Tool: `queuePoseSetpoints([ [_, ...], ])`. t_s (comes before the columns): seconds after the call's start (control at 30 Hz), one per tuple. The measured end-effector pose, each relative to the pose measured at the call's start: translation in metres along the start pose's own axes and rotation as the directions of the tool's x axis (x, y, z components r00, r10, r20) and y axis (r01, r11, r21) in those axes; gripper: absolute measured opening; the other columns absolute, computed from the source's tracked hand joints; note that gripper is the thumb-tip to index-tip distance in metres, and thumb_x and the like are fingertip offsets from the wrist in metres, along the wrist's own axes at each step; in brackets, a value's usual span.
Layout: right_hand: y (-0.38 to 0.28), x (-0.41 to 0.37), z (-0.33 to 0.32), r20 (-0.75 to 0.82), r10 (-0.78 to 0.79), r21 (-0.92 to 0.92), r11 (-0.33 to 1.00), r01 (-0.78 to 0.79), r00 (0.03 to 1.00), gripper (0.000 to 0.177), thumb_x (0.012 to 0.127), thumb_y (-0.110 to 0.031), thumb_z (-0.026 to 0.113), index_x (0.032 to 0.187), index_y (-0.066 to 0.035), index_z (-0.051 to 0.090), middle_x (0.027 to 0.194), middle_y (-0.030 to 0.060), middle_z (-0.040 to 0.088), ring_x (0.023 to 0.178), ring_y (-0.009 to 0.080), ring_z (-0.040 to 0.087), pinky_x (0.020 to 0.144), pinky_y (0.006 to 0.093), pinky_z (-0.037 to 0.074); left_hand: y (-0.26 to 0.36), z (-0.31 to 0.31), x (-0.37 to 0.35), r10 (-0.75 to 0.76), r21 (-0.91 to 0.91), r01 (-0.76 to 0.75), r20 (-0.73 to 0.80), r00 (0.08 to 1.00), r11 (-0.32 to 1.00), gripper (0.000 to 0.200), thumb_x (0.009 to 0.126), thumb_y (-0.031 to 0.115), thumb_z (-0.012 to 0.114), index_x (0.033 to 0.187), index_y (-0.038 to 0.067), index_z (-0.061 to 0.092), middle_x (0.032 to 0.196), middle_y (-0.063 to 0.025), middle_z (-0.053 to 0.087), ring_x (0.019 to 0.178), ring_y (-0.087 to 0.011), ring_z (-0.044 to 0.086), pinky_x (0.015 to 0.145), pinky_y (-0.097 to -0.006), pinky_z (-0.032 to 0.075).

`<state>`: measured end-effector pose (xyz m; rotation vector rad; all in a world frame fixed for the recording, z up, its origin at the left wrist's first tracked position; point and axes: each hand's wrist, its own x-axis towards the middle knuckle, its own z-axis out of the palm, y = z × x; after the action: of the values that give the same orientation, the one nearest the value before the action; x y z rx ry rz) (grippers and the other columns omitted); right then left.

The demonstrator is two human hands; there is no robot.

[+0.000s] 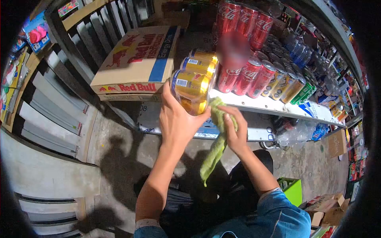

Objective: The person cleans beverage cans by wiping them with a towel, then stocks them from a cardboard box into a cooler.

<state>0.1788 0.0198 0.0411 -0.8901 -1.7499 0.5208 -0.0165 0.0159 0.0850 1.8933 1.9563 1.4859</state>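
My left hand (pixel 178 119) is closed round a shrink-wrapped pack of gold drink cans (pixel 194 85), held tilted in front of the shelf. Light glints off the plastic wrap on its right side. In my right hand (pixel 237 129) a yellow-green cloth (pixel 217 119) is bunched, its upper end close to the pack's lower right and its long end hanging down. Beside the pack on the left lies a flat Red Bull carton (pixel 135 59). Red Coca-Cola cans (pixel 248 75) stand in rows just to the right.
Gold cans (pixel 283 85) and a green can pack (pixel 303 95) continue along the white shelf edge (pixel 258 102). Wrapped bottles (pixel 295 135) sit lower right. A green crate (pixel 291 190) and opened cardboard boxes (pixel 327 208) stand on the floor. Metal slats (pixel 51 91) line the left.
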Motion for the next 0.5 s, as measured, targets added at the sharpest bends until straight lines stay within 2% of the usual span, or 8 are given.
queuePoseSetpoints([
  [0.03, 0.004, -0.004, 0.001, 0.033, -0.076, -0.016, 0.997, 0.077, 0.997, 0.025, 0.103, -0.005, 0.055, 0.122, 0.002, 0.069, 0.116, 0.0195, 0.071, 0.110, 0.0320, 0.069, 0.099, 0.0384, 0.050, 0.002, 0.001, 0.000, 0.004, 0.005, -0.004, 0.003, 1.000, 1.000, 0.117, 0.068, 0.039, 0.094, 0.150, -0.004, 0.022, 0.125, -0.0365, 0.060, 0.112, -0.0529, 0.062, 0.096, -0.0551, 0.051],
  [0.23, 0.012, -0.012, -0.003, 0.047, 0.012, 0.087, 0.996, -0.016, 0.999, 0.025, 0.102, -0.004, 0.056, 0.121, 0.002, 0.070, 0.115, 0.0194, 0.071, 0.109, 0.0314, 0.069, 0.098, 0.0381, 0.051, 0.010, 0.011, -0.004, 0.052, 0.066, -0.051, -0.014, 0.999, 0.997, 0.123, 0.069, 0.044, 0.094, 0.152, -0.008, 0.019, 0.146, -0.0346, 0.038, 0.125, -0.0519, 0.055, 0.102, -0.0550, 0.051],
  [0.3, 0.015, -0.010, -0.006, -0.009, -0.022, 0.108, 0.994, 0.023, 1.000, 0.024, 0.102, -0.004, 0.056, 0.121, 0.002, 0.070, 0.116, 0.0198, 0.071, 0.107, 0.0313, 0.069, 0.097, 0.0379, 0.051, 0.004, 0.011, -0.003, 0.203, 0.193, -0.191, -0.045, 0.978, 0.963, 0.127, 0.073, 0.051, 0.091, 0.155, -0.012, 0.017, 0.153, -0.0333, 0.031, 0.119, -0.0484, 0.061, 0.095, -0.0512, 0.056],
  [0.33, 0.015, -0.009, -0.009, -0.006, -0.025, 0.125, 0.992, 0.025, 1.000, 0.024, 0.102, -0.004, 0.056, 0.121, 0.002, 0.070, 0.116, 0.0198, 0.071, 0.107, 0.0313, 0.069, 0.097, 0.0379, 0.051, 0.002, 0.012, -0.003, 0.235, 0.160, -0.225, -0.044, 0.971, 0.961, 0.129, 0.074, 0.054, 0.089, 0.156, -0.013, 0.015, 0.153, -0.0335, 0.031, 0.131, -0.0496, 0.052, 0.104, -0.0526, 0.051],
  [0.37, 0.013, -0.010, -0.014, -0.009, -0.049, 0.096, 0.994, 0.050, 0.999, 0.024, 0.101, -0.003, 0.056, 0.120, 0.002, 0.070, 0.116, 0.0199, 0.071, 0.107, 0.0314, 0.069, 0.097, 0.0378, 0.052, -0.003, 0.012, -0.004, 0.234, 0.175, -0.223, -0.043, 0.971, 0.959, 0.129, 0.074, 0.054, 0.089, 0.156, -0.013, 0.015, 0.153, -0.0335, 0.031, 0.131, -0.0496, 0.052, 0.104, -0.0526, 0.051],
  [0.43, 0.011, -0.010, -0.021, -0.015, -0.064, 0.088, 0.994, 0.065, 0.998, 0.024, 0.101, -0.002, 0.056, 0.120, 0.002, 0.070, 0.116, 0.0200, 0.071, 0.107, 0.0316, 0.069, 0.096, 0.0378, 0.052, -0.016, 0.011, -0.007, 0.322, 0.282, -0.304, -0.016, 0.947, 0.910, 0.127, 0.075, 0.054, 0.089, 0.155, -0.014, 0.017, 0.154, -0.0338, 0.030, 0.141, -0.0513, 0.040, 0.113, -0.0567, 0.041],
  [0.47, 0.011, -0.011, -0.022, -0.017, -0.056, 0.101, 0.993, 0.058, 0.998, 0.024, 0.101, -0.001, 0.057, 0.120, 0.002, 0.070, 0.116, 0.0201, 0.072, 0.107, 0.0317, 0.069, 0.096, 0.0377, 0.052, -0.023, 0.010, -0.009, 0.341, 0.279, -0.332, 0.017, 0.940, 0.901, 0.122, 0.078, 0.052, 0.088, 0.158, -0.009, 0.019, 0.156, -0.0338, 0.028, 0.146, -0.0529, 0.032, 0.119, -0.0598, 0.033],
  [0.5, 0.012, -0.012, -0.023, -0.021, -0.049, 0.116, 0.992, 0.051, 0.999, 0.024, 0.100, 0.000, 0.057, 0.119, 0.002, 0.070, 0.115, 0.0202, 0.072, 0.107, 0.0317, 0.070, 0.096, 0.0376, 0.052, -0.031, 0.007, -0.009, 0.339, 0.300, -0.332, 0.030, 0.940, 0.894, 0.122, 0.078, 0.052, 0.088, 0.158, -0.009, 0.019, 0.156, -0.0338, 0.028, 0.146, -0.0529, 0.032, 0.119, -0.0598, 0.033],
])
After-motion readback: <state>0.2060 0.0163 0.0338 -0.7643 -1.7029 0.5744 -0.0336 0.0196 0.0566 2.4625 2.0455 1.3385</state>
